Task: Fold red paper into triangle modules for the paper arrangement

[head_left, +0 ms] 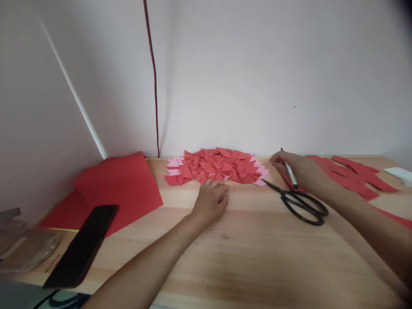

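A heap of folded red and pink paper triangles [217, 166] lies on the wooden table [257, 257] against the wall. My left hand [210, 201] rests palm down just in front of the heap, fingers curled loosely on the wood and holding nothing. My right hand [301, 170] lies to the right of the heap with its fingers closed round a white pen [291, 174]. Under that hand lies a red paper piece. Black scissors [301, 204] lie on the table just in front of my right hand.
Large red paper sheets [119, 189] lie at the left, with a black phone [82, 244] overlapping them near the table's edge. Cut red strips [357, 176] lie at the right. A clear glass dish [28, 249] sits far left. A red cable [154, 81] runs down the wall.
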{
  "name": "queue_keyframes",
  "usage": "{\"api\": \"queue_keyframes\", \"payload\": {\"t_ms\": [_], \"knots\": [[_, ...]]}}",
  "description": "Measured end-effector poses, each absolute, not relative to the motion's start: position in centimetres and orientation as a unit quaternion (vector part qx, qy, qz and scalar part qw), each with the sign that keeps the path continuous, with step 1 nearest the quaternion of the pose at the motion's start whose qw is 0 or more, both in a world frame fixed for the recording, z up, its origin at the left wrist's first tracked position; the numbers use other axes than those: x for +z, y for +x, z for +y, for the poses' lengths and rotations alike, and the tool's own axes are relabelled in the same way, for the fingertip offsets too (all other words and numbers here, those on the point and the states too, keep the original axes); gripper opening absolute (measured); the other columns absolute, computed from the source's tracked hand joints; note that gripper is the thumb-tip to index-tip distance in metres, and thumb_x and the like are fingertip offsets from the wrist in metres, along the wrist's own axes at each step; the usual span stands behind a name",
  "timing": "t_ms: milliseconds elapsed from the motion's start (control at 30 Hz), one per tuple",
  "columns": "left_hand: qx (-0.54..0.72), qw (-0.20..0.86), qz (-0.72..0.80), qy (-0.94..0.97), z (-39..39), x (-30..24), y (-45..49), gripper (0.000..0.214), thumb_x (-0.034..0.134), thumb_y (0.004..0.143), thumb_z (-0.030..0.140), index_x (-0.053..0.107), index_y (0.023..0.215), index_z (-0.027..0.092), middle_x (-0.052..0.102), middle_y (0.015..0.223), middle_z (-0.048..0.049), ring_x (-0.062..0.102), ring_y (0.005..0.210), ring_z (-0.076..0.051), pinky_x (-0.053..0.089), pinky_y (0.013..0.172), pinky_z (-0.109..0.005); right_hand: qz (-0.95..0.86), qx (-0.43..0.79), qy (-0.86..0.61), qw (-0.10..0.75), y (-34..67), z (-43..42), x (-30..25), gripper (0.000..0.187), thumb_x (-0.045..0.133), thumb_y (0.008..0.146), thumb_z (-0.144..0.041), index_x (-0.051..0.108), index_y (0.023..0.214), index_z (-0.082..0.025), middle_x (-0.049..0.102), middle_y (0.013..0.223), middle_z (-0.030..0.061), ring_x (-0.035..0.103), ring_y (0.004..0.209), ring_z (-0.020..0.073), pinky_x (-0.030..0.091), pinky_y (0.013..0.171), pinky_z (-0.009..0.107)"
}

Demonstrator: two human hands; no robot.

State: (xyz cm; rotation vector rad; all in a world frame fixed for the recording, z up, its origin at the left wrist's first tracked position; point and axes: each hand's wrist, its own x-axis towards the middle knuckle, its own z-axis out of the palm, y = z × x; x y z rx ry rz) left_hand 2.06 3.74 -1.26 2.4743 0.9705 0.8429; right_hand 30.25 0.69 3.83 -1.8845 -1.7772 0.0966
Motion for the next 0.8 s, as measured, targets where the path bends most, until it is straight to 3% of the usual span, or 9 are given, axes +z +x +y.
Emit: {"api": "queue_keyframes", "payload": {"t_ms": [67, 167, 333, 467, 533, 633, 700, 800], "knots": [[0.298, 0.179, 0.340, 0.874, 3.7, -1.3, 2.1, 0.028, 0.055, 0.079, 0.013, 0.066, 0.104, 0.017, 0.065, 0.107, -0.0068, 0.052, 0.103, -0.023, 0.041, 0.092, -0.040, -0.681, -0.029, -0.723, 0.114, 32.1, 1.8, 3.2, 0.025, 0.045, 0.083, -0.016, 0.061, 0.101, -0.023, 0.067, 0.090, 0.0098, 0.060, 0.074, 0.0255, 0.038, 0.055, 0.032], [0.298, 0.183, 0.339, 0.873, 3.7, -1.3, 2.1, 0.027, 0.055, 0.079, 0.012, 0.066, 0.103, 0.018, 0.065, 0.106, -0.0063, 0.052, 0.103, -0.023, 0.041, 0.092, -0.040, -0.698, -0.042, -0.712, 0.066, 32.8, 3.0, 2.3, 0.030, 0.043, 0.082, -0.011, 0.063, 0.102, -0.022, 0.065, 0.095, 0.0132, 0.060, 0.081, 0.0264, 0.038, 0.059, 0.032], [0.296, 0.186, 0.341, 0.873, 3.8, -1.3, 2.1, 0.027, 0.055, 0.079, 0.012, 0.067, 0.102, 0.019, 0.065, 0.107, -0.0067, 0.052, 0.104, -0.023, 0.041, 0.092, -0.041, -0.730, -0.052, -0.681, 0.041, 31.6, 3.9, 1.5, 0.034, 0.043, 0.084, -0.013, 0.065, 0.108, -0.023, 0.063, 0.095, 0.0129, 0.060, 0.083, 0.0261, 0.039, 0.067, 0.034], [0.297, 0.186, 0.338, 0.873, 3.7, -1.2, 2.0, 0.028, 0.054, 0.077, 0.011, 0.067, 0.102, 0.019, 0.065, 0.108, -0.0065, 0.052, 0.104, -0.023, 0.040, 0.092, -0.041, -0.720, -0.041, -0.687, 0.086, 32.5, 3.4, 2.2, 0.037, 0.043, 0.087, -0.016, 0.061, 0.118, -0.028, 0.065, 0.103, 0.0109, 0.061, 0.090, 0.0251, 0.040, 0.070, 0.033], [0.297, 0.184, 0.339, 0.873, 3.7, -1.2, 2.0, 0.028, 0.054, 0.077, 0.011, 0.067, 0.101, 0.018, 0.065, 0.108, -0.0063, 0.053, 0.103, -0.024, 0.041, 0.092, -0.041, -0.683, -0.055, -0.720, 0.110, 33.8, 2.7, 2.9, 0.036, 0.038, 0.091, -0.021, 0.058, 0.121, -0.026, 0.065, 0.112, 0.0130, 0.061, 0.092, 0.0259, 0.040, 0.068, 0.034], [0.293, 0.184, 0.342, 0.874, 3.7, -1.3, 2.0, 0.028, 0.055, 0.077, 0.011, 0.067, 0.101, 0.018, 0.065, 0.109, -0.0067, 0.052, 0.104, -0.024, 0.041, 0.092, -0.041, -0.627, -0.073, -0.766, 0.120, 35.8, 0.9, 3.5, 0.027, 0.046, 0.088, -0.030, 0.065, 0.103, -0.019, 0.068, 0.104, 0.0163, 0.061, 0.085, 0.0285, 0.040, 0.064, 0.036], [0.293, 0.183, 0.341, 0.874, 3.7, -1.3, 2.0, 0.028, 0.055, 0.078, 0.012, 0.067, 0.102, 0.018, 0.065, 0.109, -0.0070, 0.052, 0.104, -0.024, 0.040, 0.092, -0.041, -0.607, -0.062, -0.785, 0.110, 36.4, -0.4, 3.4, 0.023, 0.057, 0.081, -0.038, 0.067, 0.090, -0.019, 0.070, 0.089, 0.0155, 0.062, 0.073, 0.0278, 0.039, 0.058, 0.036], [0.293, 0.181, 0.339, 0.875, 3.6, -1.1, 2.0, 0.027, 0.055, 0.078, 0.012, 0.067, 0.101, 0.018, 0.065, 0.108, -0.0071, 0.052, 0.104, -0.024, 0.040, 0.092, -0.041, -0.616, -0.025, -0.783, 0.077, 36.0, -2.0, 2.7, 0.029, 0.059, 0.078, -0.048, 0.066, 0.082, -0.021, 0.071, 0.086, 0.0136, 0.063, 0.071, 0.0277, 0.039, 0.056, 0.035]]}}
